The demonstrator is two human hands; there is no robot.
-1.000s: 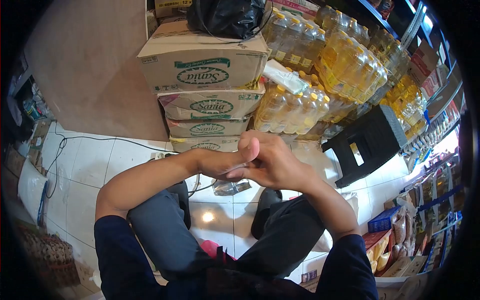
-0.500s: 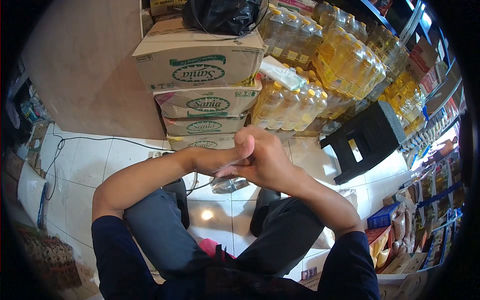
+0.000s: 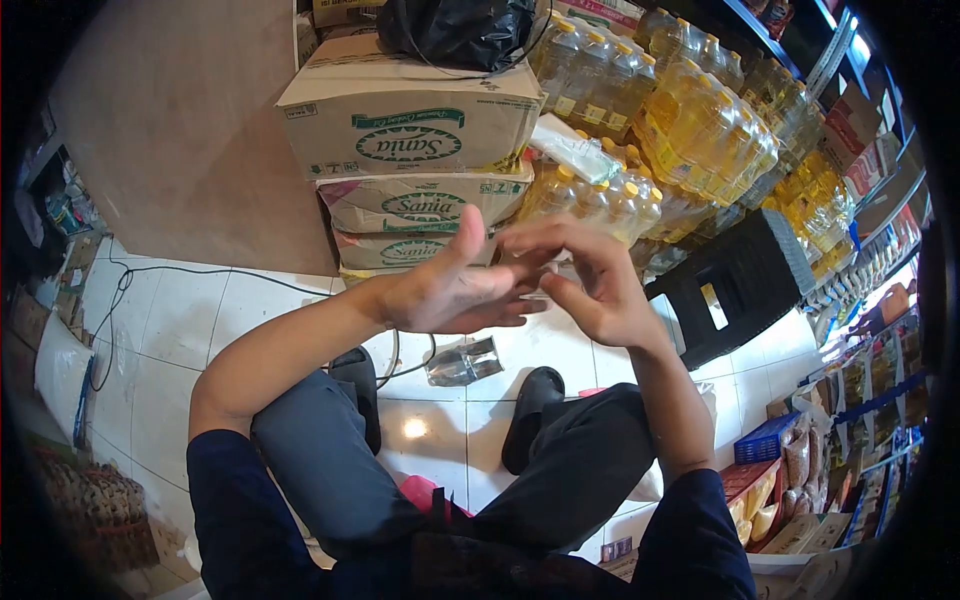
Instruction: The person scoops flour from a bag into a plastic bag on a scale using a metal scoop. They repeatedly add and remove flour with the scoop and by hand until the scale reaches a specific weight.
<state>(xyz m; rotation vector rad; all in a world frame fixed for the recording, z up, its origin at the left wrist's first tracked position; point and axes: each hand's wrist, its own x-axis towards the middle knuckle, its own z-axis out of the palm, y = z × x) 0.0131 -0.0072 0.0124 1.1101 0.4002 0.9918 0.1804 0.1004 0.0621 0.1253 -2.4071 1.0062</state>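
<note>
My left hand (image 3: 450,290) is raised in front of me, thumb up and fingers stretched toward the other hand, with nothing in it. Facing it, my right hand (image 3: 590,280) has its fingers apart and loosely curved, also holding nothing. The fingers of both hands overlap in the head view. Below them on the white tiled floor (image 3: 425,430) lies a shiny silver packet (image 3: 464,362), between my feet in black sandals (image 3: 535,400). Behind the hands rises a stack of Sania cooking oil cartons (image 3: 410,130).
A black plastic bag (image 3: 455,35) rests on the top carton. Wrapped packs of yellow-capped oil bottles (image 3: 705,125) are piled at the back right. A black stool (image 3: 735,285) stands tilted in view at right, near a blue basket (image 3: 765,437). A black cable (image 3: 220,270) crosses the floor at left.
My hands were clasped together; now they have come apart with fingers spread. The right hand has moved to the right, and the silver packet shows more fully.
</note>
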